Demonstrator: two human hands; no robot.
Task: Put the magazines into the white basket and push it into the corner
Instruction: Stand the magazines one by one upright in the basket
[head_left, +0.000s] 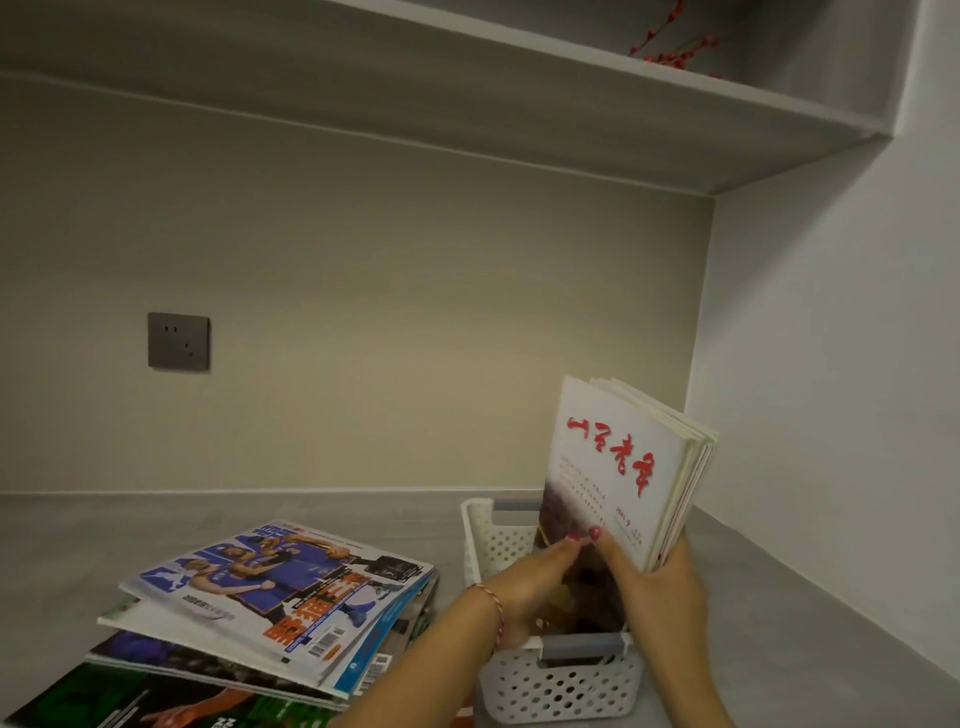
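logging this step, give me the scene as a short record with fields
basket: white basket on the grey counter, short of the corner
in hands: bundle of magazines upright, lower end inside the basket
right hand: right hand grips the bundle's lower edge
left hand: left hand reaches into the basket, fingertips at the cover
left to load: stack of magazines left of the basket

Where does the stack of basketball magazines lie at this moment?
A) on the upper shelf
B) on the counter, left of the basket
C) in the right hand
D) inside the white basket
B: the basketball magazines lie piled on the counter, left of the white basket.
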